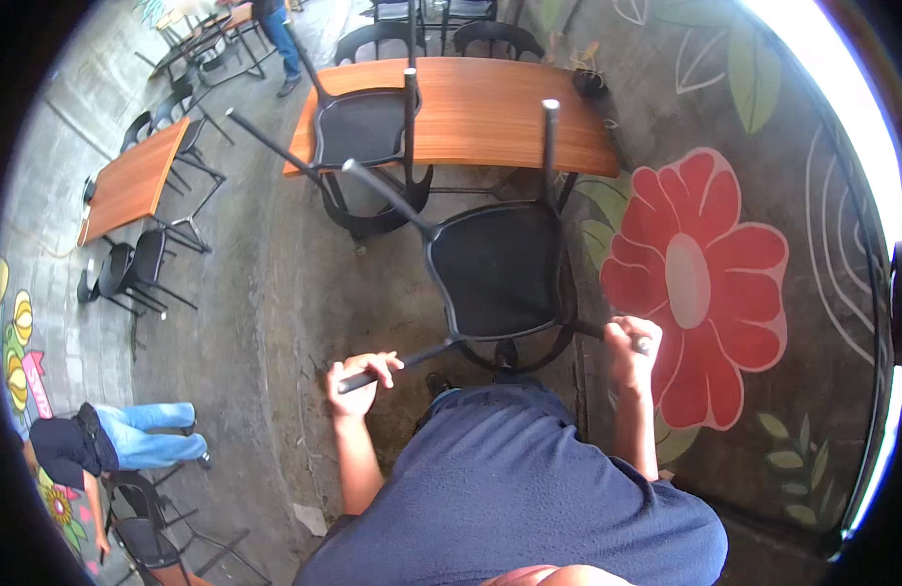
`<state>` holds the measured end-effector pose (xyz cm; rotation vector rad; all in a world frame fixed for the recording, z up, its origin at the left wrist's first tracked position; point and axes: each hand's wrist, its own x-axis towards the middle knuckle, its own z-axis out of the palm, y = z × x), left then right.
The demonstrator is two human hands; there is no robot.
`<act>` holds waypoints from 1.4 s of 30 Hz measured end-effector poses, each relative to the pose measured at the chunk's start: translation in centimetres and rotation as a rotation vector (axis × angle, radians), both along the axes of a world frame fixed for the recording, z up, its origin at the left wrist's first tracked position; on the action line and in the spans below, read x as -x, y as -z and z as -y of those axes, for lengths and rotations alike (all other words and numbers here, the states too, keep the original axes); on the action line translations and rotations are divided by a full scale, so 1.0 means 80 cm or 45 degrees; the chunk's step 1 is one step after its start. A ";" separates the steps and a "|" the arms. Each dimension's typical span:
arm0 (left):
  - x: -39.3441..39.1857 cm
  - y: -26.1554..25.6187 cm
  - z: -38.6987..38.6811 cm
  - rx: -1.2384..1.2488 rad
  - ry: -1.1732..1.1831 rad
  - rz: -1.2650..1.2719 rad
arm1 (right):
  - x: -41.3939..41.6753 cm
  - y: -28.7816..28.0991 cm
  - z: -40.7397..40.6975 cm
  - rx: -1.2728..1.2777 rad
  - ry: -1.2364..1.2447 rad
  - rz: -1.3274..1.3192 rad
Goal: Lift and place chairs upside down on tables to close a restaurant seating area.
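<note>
Before me is an upside-down black chair [498, 271], its seat underside facing up and its four legs sticking out. My left hand [357, 381] holds the near left leg, with the fingers loosely curled around it. Around the near right leg, my right hand [632, 348] is clenched in a fist. The curved backrest hangs below the seat, close to my feet and partly hidden. Just beyond, a second black chair [363, 126] rests upside down on the left end of a wooden table [495, 110], its backrest hanging over the near edge.
More chairs [381, 40] stand behind the table. A wall mural with a red flower [692, 293] runs close on my right. To the left are another wooden table [132, 183] with chairs and a person [114, 439] bending by a chair. Another person [279, 44] stands farther back.
</note>
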<state>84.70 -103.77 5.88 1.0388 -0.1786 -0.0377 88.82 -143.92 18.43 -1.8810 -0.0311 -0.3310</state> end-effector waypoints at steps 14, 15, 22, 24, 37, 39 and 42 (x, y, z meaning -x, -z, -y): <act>-0.253 -0.091 0.151 -0.023 0.146 0.415 | -0.117 0.023 0.148 -0.736 0.269 0.490; -0.265 -0.111 0.163 -0.165 0.092 0.448 | -0.136 0.027 0.159 -0.768 0.260 0.496; -0.374 -0.110 0.217 -0.045 -0.145 0.106 | -0.305 0.042 0.217 -0.848 0.219 0.219; -0.400 -0.108 0.226 -0.011 -0.214 -0.037 | -0.347 0.052 0.222 -0.810 0.215 0.166; -0.549 -0.053 0.232 0.126 -0.475 -0.157 | -0.519 0.089 0.231 -0.760 -0.001 0.085; -0.582 -0.053 0.228 0.214 -0.503 -0.241 | -0.546 0.101 0.237 -0.793 0.030 0.174; -0.619 -0.056 0.231 0.246 -0.537 -0.257 | -0.576 0.104 0.234 -0.752 0.043 0.217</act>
